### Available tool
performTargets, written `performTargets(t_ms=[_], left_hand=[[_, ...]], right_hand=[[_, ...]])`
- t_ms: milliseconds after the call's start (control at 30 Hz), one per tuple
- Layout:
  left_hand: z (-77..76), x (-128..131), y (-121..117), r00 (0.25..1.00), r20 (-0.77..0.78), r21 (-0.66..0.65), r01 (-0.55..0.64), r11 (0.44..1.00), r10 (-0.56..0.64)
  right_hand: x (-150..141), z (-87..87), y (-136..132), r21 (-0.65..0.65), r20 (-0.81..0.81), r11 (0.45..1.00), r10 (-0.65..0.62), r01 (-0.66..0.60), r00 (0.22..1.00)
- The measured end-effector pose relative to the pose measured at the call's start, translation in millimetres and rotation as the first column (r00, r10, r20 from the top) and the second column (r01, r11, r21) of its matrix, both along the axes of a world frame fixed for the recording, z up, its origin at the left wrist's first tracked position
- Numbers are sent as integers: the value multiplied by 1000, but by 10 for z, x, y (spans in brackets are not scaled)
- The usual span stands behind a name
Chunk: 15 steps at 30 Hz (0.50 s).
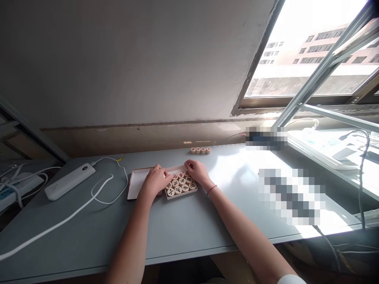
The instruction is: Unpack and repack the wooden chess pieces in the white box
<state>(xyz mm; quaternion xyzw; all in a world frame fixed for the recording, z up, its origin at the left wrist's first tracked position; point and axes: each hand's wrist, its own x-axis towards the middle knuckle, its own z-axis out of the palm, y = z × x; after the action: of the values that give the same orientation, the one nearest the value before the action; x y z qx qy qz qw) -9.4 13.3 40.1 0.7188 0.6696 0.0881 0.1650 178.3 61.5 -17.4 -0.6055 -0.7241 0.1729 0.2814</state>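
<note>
Currently: two bare hands are working over a shallow open box [180,194] on a grey table [183,225].

Left hand [153,182]: lies across the left wall of the box, with the fingers curled down onto the nearest pieces.

Right hand [197,171]: lies at the far right corner of the box, with the fingers bent down at its rim. A red string bracelet [211,189] circles the wrist.

Grip: both hands are partly closed. Neither shows a lifted piece, and the fingers hide what they touch, so I cannot tell whether either has hold of one.

Box contents: round wooden chess pieces [179,183] lie flat and close together in rows, marked with red or black characters.

Beside the box: a white-lined tray [136,184] with a brown edge sits just left of it, partly under the left hand.

Far table edge: a row of four matching pieces [200,150] stands near the wall [118,67], well apart from the box.

Left side of table: a white power bank [70,181] lies with a white cable [59,221] looped around the table top.

Right side: a window [296,51] admits bright light, and two blurred patches [291,196] cover part of the view.
</note>
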Motion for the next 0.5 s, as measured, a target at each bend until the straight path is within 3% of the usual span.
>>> performTargets(t_ms=[100, 267, 367, 433, 500], left_hand=[[-3, -6, -4, 999, 34, 44, 36, 998, -38], [29, -2, -23, 996, 85, -24, 44, 999, -41], [39, -10, -19, 988, 124, 58, 83, 995, -90], [40, 4, -14, 977, 182, 166, 81, 983, -111], [36, 46, -11, 940, 326, 239, 26, 971, -105]], right_hand=[[-12, -23, -8, 24, -1, 1000, -12, 12, 1000], [-7, -52, -28, 39, -44, 998, -44, 46, 998], [25, 20, -90, 76, -150, 996, -44, 56, 988], [34, 97, -156, 194, -199, 981, 38, 1, 979], [13, 160, -223, 341, -170, 931, 196, -129, 966]])
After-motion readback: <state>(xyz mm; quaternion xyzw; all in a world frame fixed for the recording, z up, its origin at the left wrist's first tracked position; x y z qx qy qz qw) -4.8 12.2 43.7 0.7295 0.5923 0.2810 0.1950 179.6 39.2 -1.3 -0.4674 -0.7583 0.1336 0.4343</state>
